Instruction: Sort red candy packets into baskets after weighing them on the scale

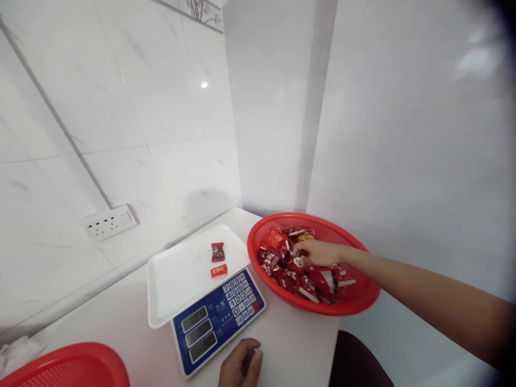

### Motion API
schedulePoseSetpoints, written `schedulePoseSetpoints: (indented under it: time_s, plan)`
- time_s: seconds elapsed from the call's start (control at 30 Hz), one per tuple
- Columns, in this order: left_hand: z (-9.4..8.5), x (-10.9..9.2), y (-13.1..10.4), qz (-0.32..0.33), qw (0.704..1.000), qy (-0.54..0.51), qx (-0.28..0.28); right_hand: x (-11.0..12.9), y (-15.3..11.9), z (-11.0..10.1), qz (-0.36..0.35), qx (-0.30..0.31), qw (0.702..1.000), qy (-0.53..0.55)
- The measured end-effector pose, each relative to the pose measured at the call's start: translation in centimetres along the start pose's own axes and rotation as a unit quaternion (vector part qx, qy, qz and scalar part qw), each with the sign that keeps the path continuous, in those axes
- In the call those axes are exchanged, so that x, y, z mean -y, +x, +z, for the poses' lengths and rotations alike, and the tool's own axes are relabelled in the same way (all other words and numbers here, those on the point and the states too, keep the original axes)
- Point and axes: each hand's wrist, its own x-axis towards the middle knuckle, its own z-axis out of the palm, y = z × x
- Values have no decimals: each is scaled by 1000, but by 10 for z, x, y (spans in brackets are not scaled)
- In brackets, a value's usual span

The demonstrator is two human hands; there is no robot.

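Note:
My right hand [318,253] reaches into a red plastic basket [355,305] of wrapped candies, its fingers closed on a dark red wrapped candy [299,262]. At the bottom, in front of the scale, my left hand [242,363] hovers over or rests on the table with fingers curled and a gap between thumb and forefinger; nothing shows in it. A blue and white digital scale [220,317] bears a white tray [177,279]. On the tray lie a dark red candy [217,252] and an orange-red candy [219,270].
Part of another red basket [80,352] shows at the bottom left, with crumpled white plastic [20,350] behind it. White walls meet behind the table, with a power socket [108,222] on the left one. A dark seat [358,363] stands beyond the table's right edge.

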Motion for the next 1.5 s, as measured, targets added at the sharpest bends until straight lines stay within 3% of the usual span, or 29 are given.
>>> schedulePoseSetpoints:
  time_s: [0.23, 0.47, 0.57, 0.7, 0.87, 0.97, 1.07, 1.2, 1.27, 1.37, 1.5]
  plan:
    - [-2, -6, -2, 6, 1000, 9, 3, 0, 8, 3, -18, 10, 997, 69]
    - [-1, -5, -2, 15, 1000, 13, 16, 19, 12, 3, -24, -19, 988, 151]
    - [0, -7, -3, 19, 1000, 11, 14, 39, 15, -7, -36, -39, 976, 213]
    - [-3, -23, -7, 20, 999, 17, 31, 84, 34, -13, -53, -38, 947, 314]
    - [-10, -43, -11, 10, 998, 45, 44, 140, 73, -3, -73, -7, 938, 338]
    - [-10, -46, -12, 4, 998, 55, 38, 152, 89, 5, -82, -26, 943, 322]
    - [-10, -44, -12, 6, 997, 69, 34, 142, 91, 8, -68, -40, 958, 274]
    - [-11, -41, -11, 3, 996, 78, 38, 104, 71, -3, -33, -68, 984, 162]
    - [-11, -41, -10, -1, 996, 78, 43, 82, 56, -10, -19, -34, 995, 97]
    - [-11, -42, -9, -5, 996, 78, 50, 55, 36, -12, 1, 67, 998, 8]
    - [-8, -37, -8, -4, 997, 71, 43, 41, 26, 14, 50, 120, 989, -68]
